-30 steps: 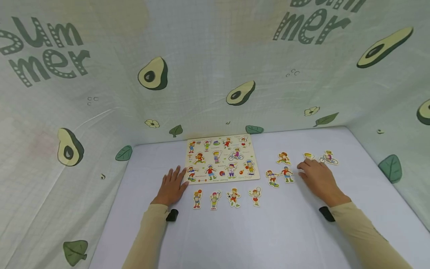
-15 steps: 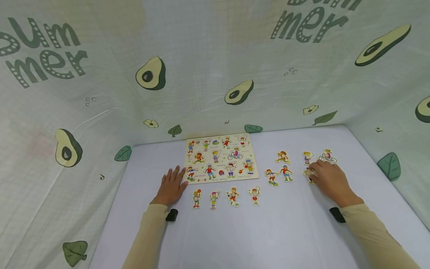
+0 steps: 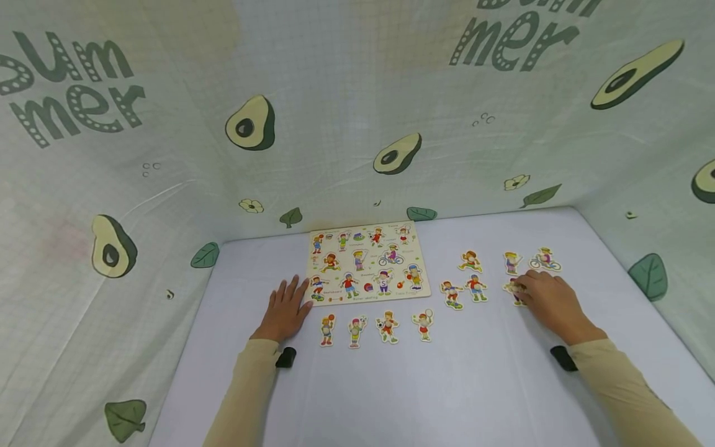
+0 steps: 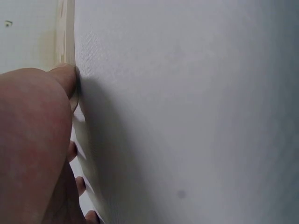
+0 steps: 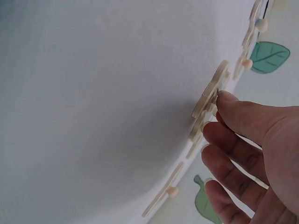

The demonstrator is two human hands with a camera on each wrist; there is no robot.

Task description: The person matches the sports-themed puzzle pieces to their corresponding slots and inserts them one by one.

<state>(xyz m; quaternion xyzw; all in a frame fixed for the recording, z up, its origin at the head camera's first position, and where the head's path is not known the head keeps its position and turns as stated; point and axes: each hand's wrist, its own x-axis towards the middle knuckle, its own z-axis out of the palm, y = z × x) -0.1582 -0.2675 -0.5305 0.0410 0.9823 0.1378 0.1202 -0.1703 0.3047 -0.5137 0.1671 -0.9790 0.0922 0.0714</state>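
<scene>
One piece in work: the half-hidden piece (image 3: 511, 288), at 3 o'clock from the puzzle board (image 3: 372, 267). Right hand (image 3: 553, 305) has it: grip looks like a thumb-and-index pinch, other fingers loose. Its knob is mostly behind the fingertips; can't tell if it lies flat on the bench (image 3: 424, 397). Neighbouring pieces have a round knob (image 5: 172, 192), so presumably best to pinch at the knob, low and vertical, not by the edge. Keep it level, let go fully before pulling off, or it may drag. Tight spot: golfer piece (image 3: 511, 263) just off at 12 o'clock, cyclist piece (image 3: 545, 259) between 1 and 2, roller-skater piece (image 3: 476, 288) further off at 9. Watch knuckle clearance on the cyclist.

Left hand (image 3: 287, 310) holds nothing, fingers spread, thumb touching the board edge near its 8 o'clock corner.

Vs 1 s ago: right hand has shifted toward 4 o'clock, off the golfer, which now shows whole; the half-hidden piece is newly in sight below it. Left hand, board and the other loose pieces: no real change.
</scene>
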